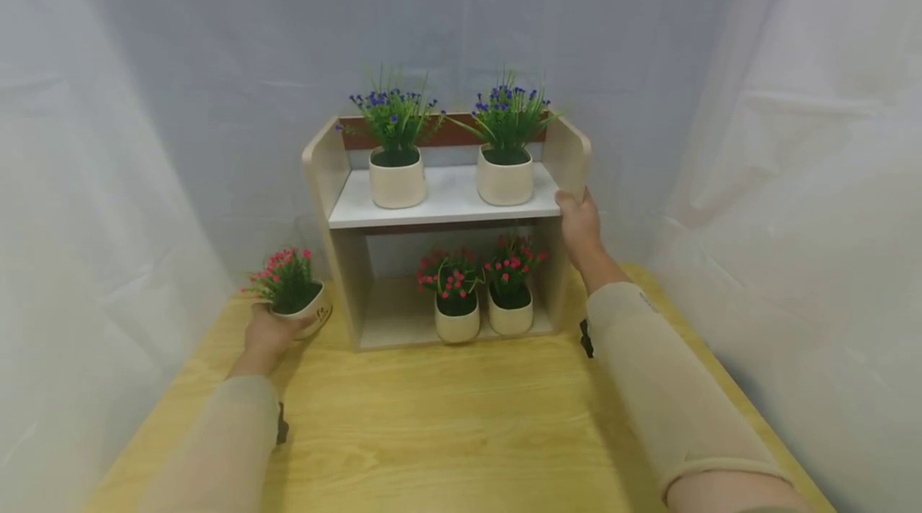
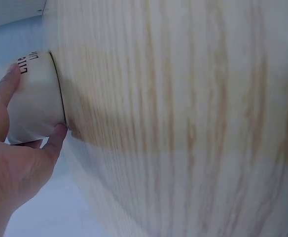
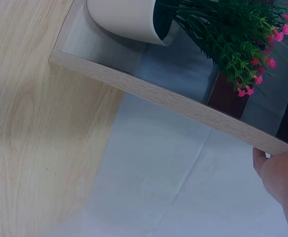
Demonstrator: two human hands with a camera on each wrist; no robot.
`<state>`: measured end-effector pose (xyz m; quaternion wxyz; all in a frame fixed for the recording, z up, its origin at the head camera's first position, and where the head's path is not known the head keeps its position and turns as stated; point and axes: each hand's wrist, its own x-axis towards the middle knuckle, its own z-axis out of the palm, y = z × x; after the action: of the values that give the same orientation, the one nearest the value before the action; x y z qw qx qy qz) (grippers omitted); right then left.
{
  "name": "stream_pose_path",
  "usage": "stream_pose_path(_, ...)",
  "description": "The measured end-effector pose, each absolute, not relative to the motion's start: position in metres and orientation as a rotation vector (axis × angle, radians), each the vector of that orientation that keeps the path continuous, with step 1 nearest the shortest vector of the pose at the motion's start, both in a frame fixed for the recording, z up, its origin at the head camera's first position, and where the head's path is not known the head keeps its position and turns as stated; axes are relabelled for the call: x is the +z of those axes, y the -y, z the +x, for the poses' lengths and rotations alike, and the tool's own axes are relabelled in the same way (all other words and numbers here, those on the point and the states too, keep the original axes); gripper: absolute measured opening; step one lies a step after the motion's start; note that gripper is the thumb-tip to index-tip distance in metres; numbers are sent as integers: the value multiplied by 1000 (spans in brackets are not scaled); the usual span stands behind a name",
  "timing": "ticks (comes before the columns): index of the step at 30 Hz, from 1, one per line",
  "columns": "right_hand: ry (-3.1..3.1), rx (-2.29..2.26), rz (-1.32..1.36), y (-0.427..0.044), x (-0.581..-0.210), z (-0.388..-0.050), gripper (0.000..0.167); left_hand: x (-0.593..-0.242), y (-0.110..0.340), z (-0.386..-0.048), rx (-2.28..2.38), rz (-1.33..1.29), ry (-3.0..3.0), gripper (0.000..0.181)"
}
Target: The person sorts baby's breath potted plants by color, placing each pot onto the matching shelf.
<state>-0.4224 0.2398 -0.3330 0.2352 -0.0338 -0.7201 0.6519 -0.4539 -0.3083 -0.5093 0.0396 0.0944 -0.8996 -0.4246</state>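
At the left end of the table my left hand [image 1: 268, 335] holds a cream pot with pink flowers [image 1: 306, 310], which leans a little. In the left wrist view, the thumb lies on the pot's printed side [image 2: 34, 101] and a fingertip is at its base edge; whether the base touches the table is unclear. My right hand [image 1: 580, 226] grips the right side panel of a two-tier wooden shelf [image 1: 569, 154]. Part of that hand [image 3: 283, 173] shows at the panel's edge in the right wrist view, its other fingers hidden.
Two white pots with purple flowers, one left [image 1: 398, 183] and one right [image 1: 504, 180], stand on the upper tier. Below, two pink-flowered pots, one nearer the middle [image 1: 457, 324] and one further right [image 1: 511, 316], stand on the lower tier. Pale sheeting [image 1: 461, 17] surrounds the wooden table [image 1: 432, 433].
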Motion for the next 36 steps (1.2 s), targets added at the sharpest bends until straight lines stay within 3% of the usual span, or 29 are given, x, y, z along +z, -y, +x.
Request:
stream_pose_path(24,1918,1842,-54,-236,-331,-423,57,-497,309,-437,-1265,297,2807,116)
stream_pose_path(36,1961,1827,-100,-240,-333,-423,62,-501,307,-421,-1257,234,2863,133)
